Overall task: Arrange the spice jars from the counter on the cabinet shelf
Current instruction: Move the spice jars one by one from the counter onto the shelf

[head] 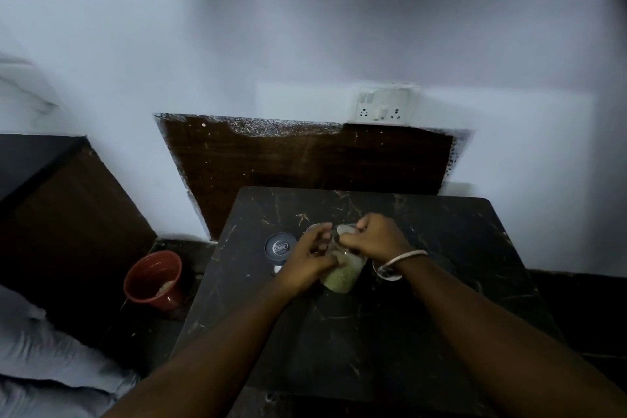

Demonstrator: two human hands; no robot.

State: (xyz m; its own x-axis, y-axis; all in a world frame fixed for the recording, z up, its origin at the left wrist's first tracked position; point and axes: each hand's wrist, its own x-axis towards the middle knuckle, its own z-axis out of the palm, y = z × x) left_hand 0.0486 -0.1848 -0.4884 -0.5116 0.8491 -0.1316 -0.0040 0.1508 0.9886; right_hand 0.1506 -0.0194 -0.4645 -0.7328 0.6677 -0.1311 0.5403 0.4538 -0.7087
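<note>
My left hand (307, 260) curls round the spice jar (341, 276) mid-counter (441, 316), my right hand (375, 237) pinches its top, and its long axis points toward the far edge.

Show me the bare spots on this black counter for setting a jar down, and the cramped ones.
Bare: the counter's far-right corner past the right hand, its back strip by the wall, the near part between the forearms. Crowded: the centre, where that hand and the left hand grip the glass jar, the dark-lidded jar just left.
</note>
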